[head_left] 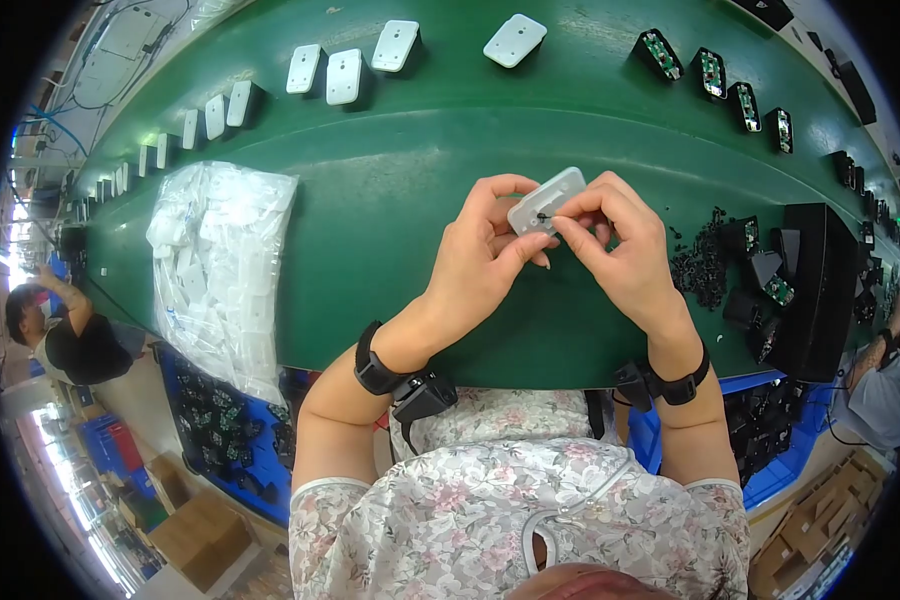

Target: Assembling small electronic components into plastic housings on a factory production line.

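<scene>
My left hand [473,258] grips a white, translucent plastic cover [556,197] by its edge and holds it tilted above the green table. My right hand [625,245] is closed in a pinch at the cover's face, thumb and fingertip on a small black part [543,217] there. How far that part sits in the cover cannot be made out. To the right of my right hand lies a loose heap of small black parts [705,262]. Beside the heap are several black housings with green circuit boards [779,290].
A clear bag of white covers [220,280] lies left on the green table [390,150]. White-topped units [344,77] line the far left, open black housings [712,73] the far right. A black box [820,290] stands right. Blue bins [220,425] sit below; people work at both sides.
</scene>
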`<state>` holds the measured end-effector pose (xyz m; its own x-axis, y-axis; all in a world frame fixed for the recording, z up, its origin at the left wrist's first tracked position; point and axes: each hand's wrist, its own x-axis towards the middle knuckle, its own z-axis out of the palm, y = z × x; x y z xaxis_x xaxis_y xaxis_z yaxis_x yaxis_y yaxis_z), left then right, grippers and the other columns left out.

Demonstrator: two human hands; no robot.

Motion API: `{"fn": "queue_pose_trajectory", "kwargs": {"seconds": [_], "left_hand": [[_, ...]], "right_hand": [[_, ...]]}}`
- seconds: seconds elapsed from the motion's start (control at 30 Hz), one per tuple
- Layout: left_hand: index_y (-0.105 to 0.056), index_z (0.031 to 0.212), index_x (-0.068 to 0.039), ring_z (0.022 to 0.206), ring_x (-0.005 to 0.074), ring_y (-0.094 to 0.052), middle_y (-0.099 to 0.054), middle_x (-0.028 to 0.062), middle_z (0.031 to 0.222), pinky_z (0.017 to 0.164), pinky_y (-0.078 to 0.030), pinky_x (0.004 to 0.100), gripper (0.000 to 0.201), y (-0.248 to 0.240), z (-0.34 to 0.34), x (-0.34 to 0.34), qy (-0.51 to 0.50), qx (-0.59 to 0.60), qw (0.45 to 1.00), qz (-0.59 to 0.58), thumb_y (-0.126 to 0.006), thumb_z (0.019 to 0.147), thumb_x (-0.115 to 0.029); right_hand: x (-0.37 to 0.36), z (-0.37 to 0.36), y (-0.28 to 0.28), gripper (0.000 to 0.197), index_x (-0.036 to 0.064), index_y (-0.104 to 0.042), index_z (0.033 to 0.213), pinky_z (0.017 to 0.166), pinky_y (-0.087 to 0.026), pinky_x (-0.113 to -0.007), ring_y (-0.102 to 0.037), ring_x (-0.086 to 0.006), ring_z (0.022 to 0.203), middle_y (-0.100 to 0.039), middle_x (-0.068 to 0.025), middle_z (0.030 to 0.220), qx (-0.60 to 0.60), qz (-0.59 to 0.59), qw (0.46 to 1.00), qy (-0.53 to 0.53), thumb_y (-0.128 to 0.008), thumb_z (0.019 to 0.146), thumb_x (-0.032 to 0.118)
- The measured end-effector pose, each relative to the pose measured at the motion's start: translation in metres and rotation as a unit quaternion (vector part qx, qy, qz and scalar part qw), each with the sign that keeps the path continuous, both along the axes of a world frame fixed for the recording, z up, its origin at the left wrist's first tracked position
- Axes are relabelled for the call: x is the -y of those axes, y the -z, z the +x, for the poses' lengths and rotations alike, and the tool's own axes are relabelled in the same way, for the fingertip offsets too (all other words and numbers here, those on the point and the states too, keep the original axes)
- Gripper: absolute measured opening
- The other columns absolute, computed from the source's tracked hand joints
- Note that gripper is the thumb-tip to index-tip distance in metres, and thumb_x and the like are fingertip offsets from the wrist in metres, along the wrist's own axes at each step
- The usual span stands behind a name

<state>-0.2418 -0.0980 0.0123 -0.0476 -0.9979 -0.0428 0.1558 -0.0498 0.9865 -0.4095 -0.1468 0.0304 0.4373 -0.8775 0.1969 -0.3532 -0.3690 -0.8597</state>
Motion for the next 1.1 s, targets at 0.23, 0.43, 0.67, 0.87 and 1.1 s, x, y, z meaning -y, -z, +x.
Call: {"fn": "queue_pose_trajectory", "kwargs": {"seconds": [0.23, 0.43, 0.67, 0.87, 1.1], "left_hand": [[-0.044, 0.117, 0.0, 0.079, 0.0171, -0.066, -0.065, 0.013, 0.093, 0.07, -0.054, 0.0272, 0.03, 0.002, -0.006, -0.003, -0.019, 0.037, 0.999, -0.02, -0.055, 0.089, 0.001], [-0.052, 0.108, 0.003, 0.074, 0.0167, -0.067, -0.066, 0.0096, 0.088, 0.065, -0.056, 0.028, 0.018, 0.003, -0.009, -0.001, -0.065, 0.152, 0.983, -0.083, -0.055, 0.09, -0.001], [-0.054, 0.106, 0.002, 0.07, 0.0126, -0.065, -0.065, 0.008, 0.084, 0.06, -0.053, 0.0239, 0.017, -0.001, -0.002, -0.001, -0.057, 0.074, 0.994, -0.051, -0.055, 0.089, -0.001], [-0.053, 0.111, 0.003, 0.071, 0.0122, -0.062, -0.063, 0.0084, 0.09, 0.06, -0.05, 0.0218, 0.022, -0.002, 0.001, -0.001, 0.011, 0.127, 0.991, -0.035, -0.055, 0.09, -0.001], [-0.044, 0.114, 0.003, 0.063, 0.0143, -0.06, -0.062, 0.011, 0.08, 0.056, -0.049, 0.0249, 0.025, -0.009, 0.008, 0.007, 0.0, -0.067, 0.998, 0.017, -0.051, 0.091, 0.0]], "right_hand": [[0.0, 0.002, 0.006, 0.007, 0.0019, -0.058, 0.078, 0.051, -0.031, -0.019, -0.039, -0.0031, 0.06, -0.05, 0.0028, 0.075, 0.013, 0.045, 0.999, 0.017, -0.065, 0.08, 0.001], [-0.003, 0.006, 0.013, 0.012, 0.0039, -0.055, 0.082, 0.051, -0.03, -0.017, -0.036, -0.0007, 0.06, -0.046, 0.0063, 0.072, 0.045, 0.086, 0.995, 0.031, -0.067, 0.082, 0.004], [0.003, 0.0, -0.002, 0.033, 0.0029, -0.056, 0.102, 0.057, -0.031, -0.018, -0.038, -0.0057, 0.069, -0.049, 0.0003, 0.09, 0.037, -0.011, 0.998, 0.043, -0.074, 0.074, 0.01], [0.009, -0.006, 0.0, 0.02, 0.0025, -0.057, 0.087, 0.055, -0.034, -0.019, -0.041, -0.0057, 0.065, -0.05, 0.0014, 0.078, 0.0, 0.08, 0.996, -0.032, -0.072, 0.077, 0.011], [0.011, -0.001, 0.002, 0.021, 0.0027, -0.056, 0.085, 0.056, -0.039, -0.019, -0.047, -0.0031, 0.064, -0.055, 0.0025, 0.076, 0.089, 0.189, 0.978, -0.005, -0.074, 0.077, 0.011]]}}
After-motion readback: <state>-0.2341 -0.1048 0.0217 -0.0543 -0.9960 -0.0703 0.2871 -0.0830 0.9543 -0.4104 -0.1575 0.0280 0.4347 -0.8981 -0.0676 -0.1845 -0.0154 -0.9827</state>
